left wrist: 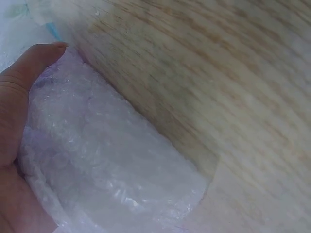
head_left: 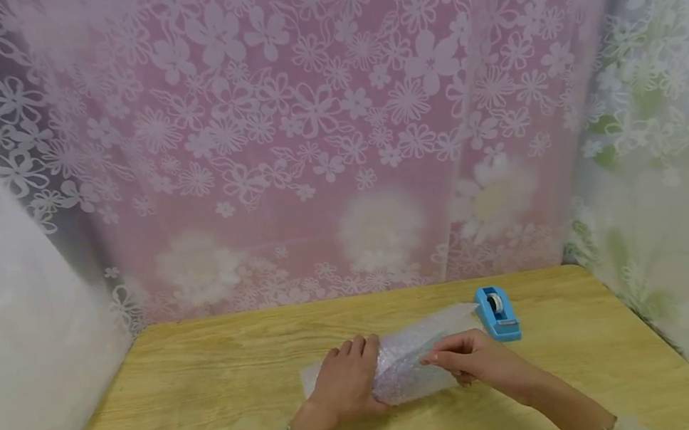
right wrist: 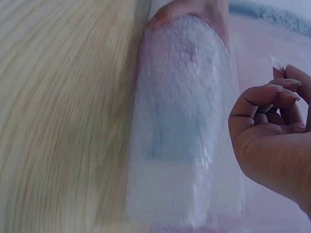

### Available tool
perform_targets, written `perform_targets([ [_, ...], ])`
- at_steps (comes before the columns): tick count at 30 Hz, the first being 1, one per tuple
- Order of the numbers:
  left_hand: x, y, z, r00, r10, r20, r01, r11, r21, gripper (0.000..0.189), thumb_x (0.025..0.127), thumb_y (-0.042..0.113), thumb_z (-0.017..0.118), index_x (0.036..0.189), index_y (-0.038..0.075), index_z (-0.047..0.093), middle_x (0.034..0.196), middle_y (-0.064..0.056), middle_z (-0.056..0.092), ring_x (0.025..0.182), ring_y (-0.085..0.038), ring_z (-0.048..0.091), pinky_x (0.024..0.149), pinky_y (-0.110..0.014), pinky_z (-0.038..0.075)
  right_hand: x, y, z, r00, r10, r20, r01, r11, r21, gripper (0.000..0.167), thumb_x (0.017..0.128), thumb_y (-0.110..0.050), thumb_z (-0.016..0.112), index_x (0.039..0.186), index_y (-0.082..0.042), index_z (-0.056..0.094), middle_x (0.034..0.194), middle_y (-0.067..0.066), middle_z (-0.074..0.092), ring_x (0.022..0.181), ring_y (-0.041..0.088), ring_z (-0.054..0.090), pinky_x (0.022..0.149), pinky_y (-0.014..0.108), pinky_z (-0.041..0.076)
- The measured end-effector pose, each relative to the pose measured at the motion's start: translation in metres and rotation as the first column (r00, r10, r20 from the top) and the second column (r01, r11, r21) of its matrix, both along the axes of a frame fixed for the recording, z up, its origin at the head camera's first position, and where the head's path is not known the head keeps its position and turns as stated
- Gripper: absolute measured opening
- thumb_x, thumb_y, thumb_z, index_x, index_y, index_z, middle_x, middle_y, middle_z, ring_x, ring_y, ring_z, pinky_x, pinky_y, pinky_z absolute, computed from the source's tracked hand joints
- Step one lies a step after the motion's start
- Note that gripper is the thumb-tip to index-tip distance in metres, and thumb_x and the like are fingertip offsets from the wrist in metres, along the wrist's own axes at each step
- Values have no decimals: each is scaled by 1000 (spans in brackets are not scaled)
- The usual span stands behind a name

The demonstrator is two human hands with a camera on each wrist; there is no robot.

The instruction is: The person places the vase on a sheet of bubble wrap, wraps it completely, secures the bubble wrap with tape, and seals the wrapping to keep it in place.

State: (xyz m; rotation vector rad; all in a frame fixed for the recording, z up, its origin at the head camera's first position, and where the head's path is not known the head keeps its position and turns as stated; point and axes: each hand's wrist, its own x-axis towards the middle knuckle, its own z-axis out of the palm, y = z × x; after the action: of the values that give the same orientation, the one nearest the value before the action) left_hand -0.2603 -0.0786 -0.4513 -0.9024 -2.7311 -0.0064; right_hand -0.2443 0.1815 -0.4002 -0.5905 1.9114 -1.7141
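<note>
A bundle in clear bubble wrap (head_left: 403, 351) lies slanted on the table, with a bluish and purplish thing showing faintly through the layers. My left hand (head_left: 347, 381) grips its left part, fingers over the top and thumb (left wrist: 36, 63) along the near side. Above the bundle's right half, my right hand (head_left: 473, 358) pinches a small piece of clear tape (right wrist: 276, 62) between thumb and fingertip. In the right wrist view the other fingers of this hand (right wrist: 272, 114) are curled in. What exactly is wrapped cannot be made out.
A blue tape dispenser (head_left: 497, 314) with a roll in it stands just beyond the bundle's right end. The wooden table (head_left: 209, 375) is bordered by a pink flowered curtain (head_left: 309, 140) at the back and pale sheets at both sides.
</note>
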Motion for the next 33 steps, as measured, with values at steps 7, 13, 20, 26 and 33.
perform_targets([
  [7, 2, 5, -4, 1000, -8, -27, 8, 1000, -5, 91, 59, 64, 79, 121, 9, 43, 99, -3, 52, 86, -19, 55, 73, -37, 50, -6, -39, -22, 1000, 14, -24, -13, 1000, 10, 34, 97, -24, 56, 116, 1, 66, 69, -3, 50, 50, 9, 31, 51, 24, 32],
  [13, 2, 7, -4, 1000, -7, -18, 7, 1000, -10, 92, 58, 66, 78, 121, 9, 42, 99, -3, 51, 87, -20, 55, 75, -39, 50, -10, -46, -34, 988, -16, -154, 28, 997, 78, 29, 96, -28, 57, 109, -6, 70, 64, -4, 49, 46, 7, 32, 46, 20, 33],
  [20, 0, 2, -3, 1000, 7, -20, -7, 1000, -10, 96, 58, 68, 78, 124, 9, 42, 103, -4, 51, 89, -20, 55, 76, -39, 50, -14, -50, -35, 968, -21, -251, 49, 993, 108, 25, 96, -26, 57, 106, -9, 72, 65, -3, 49, 54, 7, 37, 52, 22, 36],
  [26, 0, 1, -3, 1000, 9, -30, -9, 1000, -18, 95, 59, 68, 77, 124, 9, 42, 103, -4, 52, 89, -20, 56, 76, -38, 50, -10, -54, -38, 953, -50, -298, 92, 987, 128, 23, 96, -26, 57, 105, -11, 73, 92, 2, 68, 73, 9, 52, 65, 23, 45],
  [33, 0, 1, -4, 998, 4, -56, -5, 1000, -20, 97, 58, 71, 75, 125, 8, 43, 104, -5, 53, 90, -20, 57, 76, -38, 50, -6, -58, -45, 939, -121, -322, 169, 977, 126, 23, 96, -28, 58, 105, -14, 73, 100, -2, 69, 85, 12, 59, 71, 24, 48],
])
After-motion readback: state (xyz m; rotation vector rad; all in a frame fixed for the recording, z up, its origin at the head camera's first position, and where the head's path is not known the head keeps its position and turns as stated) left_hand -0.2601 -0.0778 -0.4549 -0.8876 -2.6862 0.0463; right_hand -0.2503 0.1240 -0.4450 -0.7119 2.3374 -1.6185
